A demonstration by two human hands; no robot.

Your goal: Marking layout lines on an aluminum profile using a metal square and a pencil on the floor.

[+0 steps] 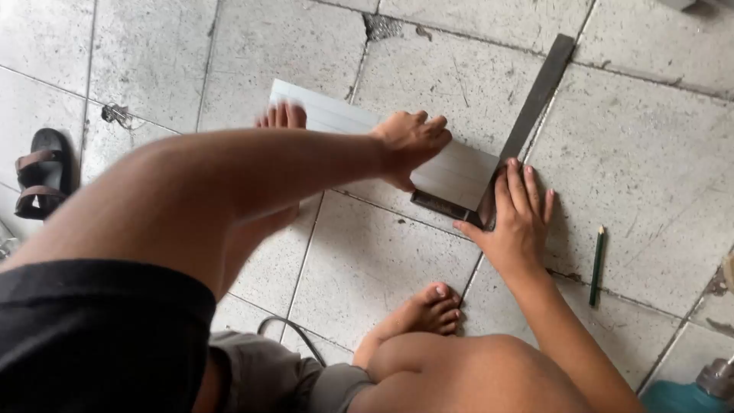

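Teal container [688,394] btm-right, cut off by frame edge

No packages, labels, signs or screens are showing anywhere in this view.
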